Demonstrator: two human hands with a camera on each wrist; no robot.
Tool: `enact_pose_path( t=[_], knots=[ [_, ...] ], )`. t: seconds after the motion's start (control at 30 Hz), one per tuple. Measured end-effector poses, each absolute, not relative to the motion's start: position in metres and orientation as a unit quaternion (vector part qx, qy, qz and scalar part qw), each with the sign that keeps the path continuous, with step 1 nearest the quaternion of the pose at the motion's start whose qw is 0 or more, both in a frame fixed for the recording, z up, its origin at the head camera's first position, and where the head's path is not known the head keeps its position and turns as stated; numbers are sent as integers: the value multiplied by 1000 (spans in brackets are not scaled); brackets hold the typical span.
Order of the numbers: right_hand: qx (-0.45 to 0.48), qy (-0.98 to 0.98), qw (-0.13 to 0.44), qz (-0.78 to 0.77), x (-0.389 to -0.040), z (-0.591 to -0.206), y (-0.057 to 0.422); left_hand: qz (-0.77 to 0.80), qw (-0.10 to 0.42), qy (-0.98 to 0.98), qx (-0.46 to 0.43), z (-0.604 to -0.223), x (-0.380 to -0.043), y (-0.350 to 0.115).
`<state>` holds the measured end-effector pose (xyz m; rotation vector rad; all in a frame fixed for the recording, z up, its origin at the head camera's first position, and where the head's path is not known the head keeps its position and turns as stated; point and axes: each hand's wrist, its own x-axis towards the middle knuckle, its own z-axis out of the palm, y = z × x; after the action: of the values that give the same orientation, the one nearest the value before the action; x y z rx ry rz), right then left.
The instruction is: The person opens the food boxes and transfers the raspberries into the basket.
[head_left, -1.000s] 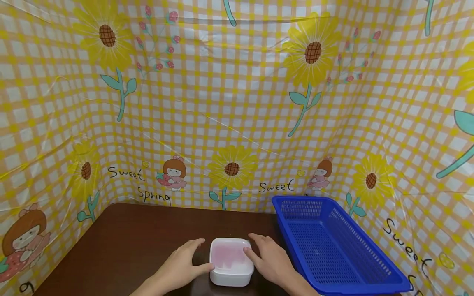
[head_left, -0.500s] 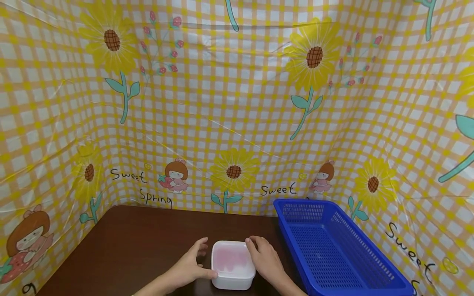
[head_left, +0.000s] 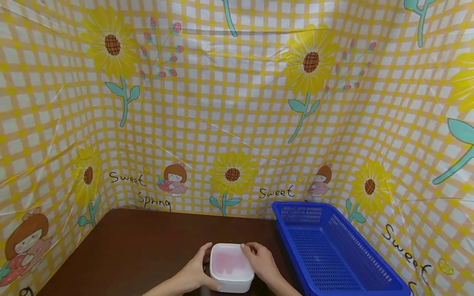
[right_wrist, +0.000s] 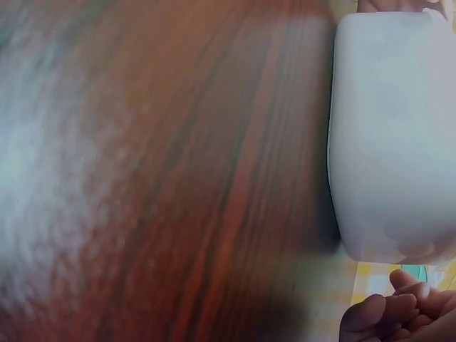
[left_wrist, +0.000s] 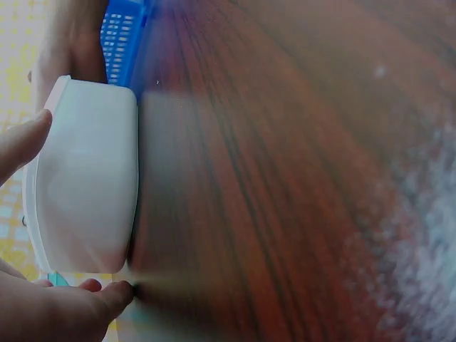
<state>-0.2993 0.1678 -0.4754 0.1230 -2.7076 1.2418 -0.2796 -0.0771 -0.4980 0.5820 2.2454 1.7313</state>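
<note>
On the checked cloth, "Sweet" and, just below it, "Spring" stand beyond and left of the left fingers; another "Sweet" stands beyond the right fingers, a third, slanting, well to their right.

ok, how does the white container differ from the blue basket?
Size: the white container is much smaller than the blue basket.
Shape: the container is squarish, the basket oblong.
Walls: the container's are solid, the basket's perforated.
Handling: the left hand and right hand are at the container; neither touches the basket.
Shared: rounded corners.
</note>
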Motion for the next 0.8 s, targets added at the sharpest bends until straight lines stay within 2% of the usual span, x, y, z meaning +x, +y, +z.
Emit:
enact_pose_path(
  t=[0.27, 0.6, 0.8],
  knots=[
    [23, -877, 63, 477, -296, -481, 165, 619, 148, 745, 201, -507, -282, -73],
    [3, -863, 81, 498, -303, -487, 164, 557, 102, 793, 225, -505, -290, -69],
    [-5, -842, 66, 535, -306, -490, 165, 542, 83, 799, 245, -512, -293, -68]
  ],
)
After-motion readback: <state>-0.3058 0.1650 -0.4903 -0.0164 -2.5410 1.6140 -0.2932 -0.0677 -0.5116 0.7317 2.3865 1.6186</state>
